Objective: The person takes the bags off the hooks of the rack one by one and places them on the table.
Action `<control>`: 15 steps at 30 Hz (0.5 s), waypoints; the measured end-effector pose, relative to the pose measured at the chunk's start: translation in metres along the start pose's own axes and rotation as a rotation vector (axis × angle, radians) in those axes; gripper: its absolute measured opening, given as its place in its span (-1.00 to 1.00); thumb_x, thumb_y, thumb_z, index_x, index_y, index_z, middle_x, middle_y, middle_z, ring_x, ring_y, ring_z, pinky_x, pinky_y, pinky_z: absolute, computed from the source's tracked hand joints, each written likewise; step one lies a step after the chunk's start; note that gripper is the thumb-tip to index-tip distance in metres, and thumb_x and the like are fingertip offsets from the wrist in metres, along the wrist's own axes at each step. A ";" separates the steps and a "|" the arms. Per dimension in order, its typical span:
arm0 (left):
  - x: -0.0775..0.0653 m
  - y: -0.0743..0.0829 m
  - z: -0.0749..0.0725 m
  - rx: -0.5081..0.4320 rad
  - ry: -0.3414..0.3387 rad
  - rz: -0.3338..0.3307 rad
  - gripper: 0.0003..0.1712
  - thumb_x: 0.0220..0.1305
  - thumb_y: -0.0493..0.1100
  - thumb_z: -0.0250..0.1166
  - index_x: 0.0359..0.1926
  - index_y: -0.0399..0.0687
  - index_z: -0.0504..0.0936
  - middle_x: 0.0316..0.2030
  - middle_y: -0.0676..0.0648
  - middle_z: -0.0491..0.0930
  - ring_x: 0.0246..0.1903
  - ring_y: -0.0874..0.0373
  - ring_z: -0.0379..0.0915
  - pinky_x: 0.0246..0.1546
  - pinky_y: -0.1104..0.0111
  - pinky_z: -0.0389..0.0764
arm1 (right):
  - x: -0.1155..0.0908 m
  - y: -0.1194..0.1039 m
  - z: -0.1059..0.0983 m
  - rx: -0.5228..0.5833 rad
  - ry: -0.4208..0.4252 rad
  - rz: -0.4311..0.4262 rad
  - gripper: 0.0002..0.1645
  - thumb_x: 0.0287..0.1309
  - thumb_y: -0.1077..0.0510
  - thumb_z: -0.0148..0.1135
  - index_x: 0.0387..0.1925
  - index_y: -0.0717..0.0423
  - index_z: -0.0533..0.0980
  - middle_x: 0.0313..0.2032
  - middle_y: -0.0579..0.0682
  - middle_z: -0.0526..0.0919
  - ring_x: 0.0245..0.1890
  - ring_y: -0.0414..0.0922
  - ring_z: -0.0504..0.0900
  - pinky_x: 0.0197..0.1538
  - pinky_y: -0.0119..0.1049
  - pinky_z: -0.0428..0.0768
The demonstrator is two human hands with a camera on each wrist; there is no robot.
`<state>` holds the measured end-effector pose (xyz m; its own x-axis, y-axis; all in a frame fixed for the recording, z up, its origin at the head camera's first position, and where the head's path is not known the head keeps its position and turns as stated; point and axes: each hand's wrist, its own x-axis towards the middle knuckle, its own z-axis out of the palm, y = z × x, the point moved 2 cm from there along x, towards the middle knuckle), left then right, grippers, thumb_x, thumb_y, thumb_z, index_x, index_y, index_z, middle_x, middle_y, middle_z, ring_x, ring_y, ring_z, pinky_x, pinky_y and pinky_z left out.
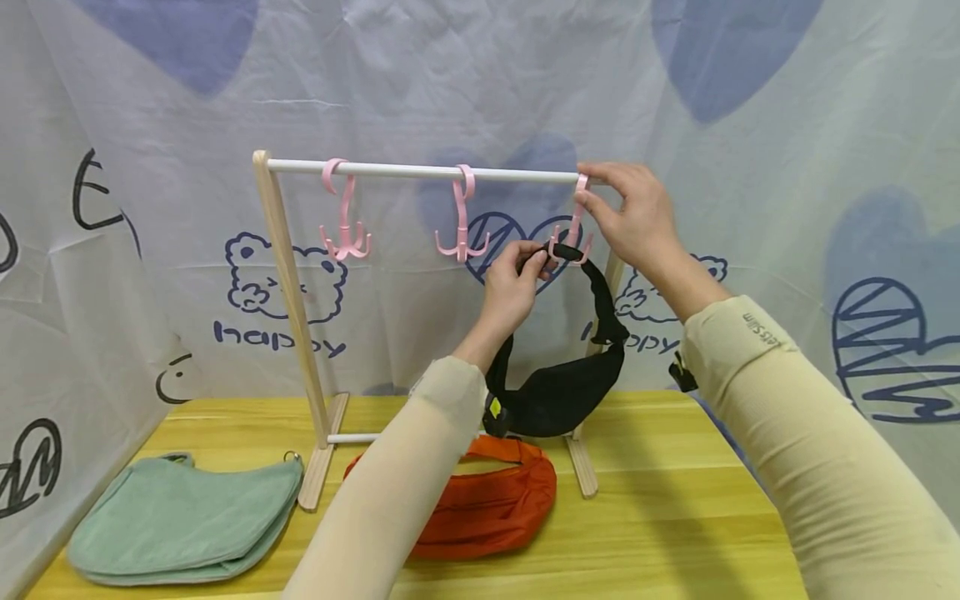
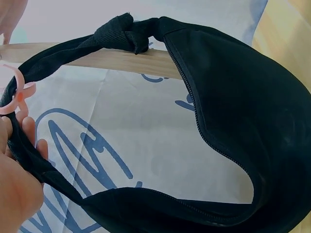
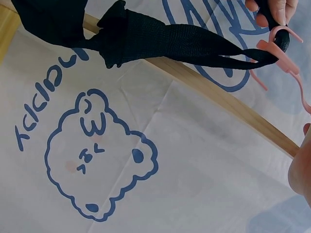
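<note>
A black waist bag (image 1: 566, 396) hangs in a loop by its strap (image 1: 600, 296) from the right-hand pink four-pronged hook (image 1: 576, 223). My left hand (image 1: 512, 287) pinches the strap just left of the prongs. Up at the rack's white rod (image 1: 405, 171), my right hand (image 1: 639, 218) grips the top of the same hook between thumb and fingers. In the left wrist view, the strap passes through a pink prong (image 2: 19, 94), and the bag's zip edge (image 2: 197, 114) shows. The right wrist view shows a knotted part of the strap (image 3: 121, 41); most of the right hand is outside it.
Two more pink hooks (image 1: 346, 221) (image 1: 461, 221) hang bare on the rod. The rack's wooden post (image 1: 288, 283) stands on the left. A red-orange waist bag (image 1: 487, 508) lies below on the wooden table (image 1: 660, 517), and a pale green bag (image 1: 183, 517) lies at left.
</note>
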<state>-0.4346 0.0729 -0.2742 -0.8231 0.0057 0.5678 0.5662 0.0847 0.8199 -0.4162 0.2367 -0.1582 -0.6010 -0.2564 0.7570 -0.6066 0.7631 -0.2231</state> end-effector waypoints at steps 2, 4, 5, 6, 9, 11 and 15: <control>0.001 0.001 0.000 0.008 0.003 0.001 -0.76 0.60 -0.17 0.16 0.09 -0.21 0.62 -0.14 -0.14 0.76 -0.21 0.02 0.67 -0.27 0.43 0.57 | 0.000 0.001 0.000 -0.002 0.000 -0.001 -0.52 0.44 0.08 0.31 0.31 0.10 0.58 0.23 0.13 0.66 0.30 0.16 0.51 0.40 0.08 0.40; 0.001 0.002 -0.001 0.012 0.004 0.006 -0.76 0.60 -0.18 0.16 0.09 -0.22 0.62 -0.14 -0.14 0.76 -0.22 0.02 0.67 -0.27 0.44 0.57 | 0.000 0.001 0.000 -0.007 0.001 -0.002 -0.52 0.44 0.08 0.31 0.31 0.10 0.58 0.23 0.14 0.66 0.30 0.16 0.51 0.40 0.08 0.40; 0.002 0.003 -0.001 0.011 0.004 0.010 -0.76 0.60 -0.19 0.16 0.09 -0.24 0.61 -0.14 -0.16 0.75 -0.23 0.02 0.67 -0.27 0.44 0.58 | 0.000 0.001 0.001 -0.009 0.001 -0.003 -0.52 0.44 0.08 0.31 0.31 0.10 0.58 0.23 0.14 0.66 0.30 0.16 0.51 0.40 0.08 0.40; 0.002 0.003 -0.001 0.012 0.005 0.014 -0.76 0.60 -0.19 0.16 0.08 -0.25 0.61 -0.14 -0.16 0.75 -0.23 0.02 0.67 -0.26 0.44 0.59 | 0.000 0.001 0.001 -0.012 0.000 -0.004 -0.52 0.44 0.08 0.31 0.31 0.10 0.58 0.23 0.14 0.66 0.30 0.16 0.51 0.40 0.09 0.40; 0.003 0.005 -0.003 0.015 0.010 0.018 -0.76 0.59 -0.20 0.16 0.09 -0.26 0.61 -0.12 -0.18 0.75 -0.23 0.03 0.68 -0.23 0.43 0.62 | 0.001 0.001 0.001 -0.016 -0.002 -0.004 -0.51 0.44 0.07 0.31 0.32 0.10 0.58 0.23 0.13 0.66 0.31 0.15 0.51 0.40 0.09 0.40; 0.004 0.005 -0.003 0.021 0.014 0.019 -0.75 0.59 -0.20 0.17 0.10 -0.27 0.62 -0.11 -0.19 0.75 -0.23 0.03 0.69 -0.20 0.41 0.65 | 0.001 0.002 0.001 -0.019 -0.005 -0.003 -0.51 0.44 0.06 0.31 0.32 0.09 0.58 0.23 0.12 0.66 0.31 0.15 0.50 0.41 0.08 0.40; 0.005 0.008 -0.004 0.043 0.020 0.017 -0.74 0.59 -0.19 0.16 0.11 -0.25 0.62 -0.11 -0.17 0.74 -0.22 0.05 0.68 -0.18 0.38 0.65 | 0.001 0.002 0.001 -0.014 -0.006 0.006 -0.51 0.44 0.05 0.31 0.32 0.08 0.58 0.24 0.12 0.66 0.33 0.14 0.49 0.42 0.07 0.39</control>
<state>-0.4343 0.0698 -0.2647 -0.8122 -0.0121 0.5832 0.5773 0.1273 0.8066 -0.4191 0.2372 -0.1585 -0.6074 -0.2556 0.7521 -0.5961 0.7724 -0.2189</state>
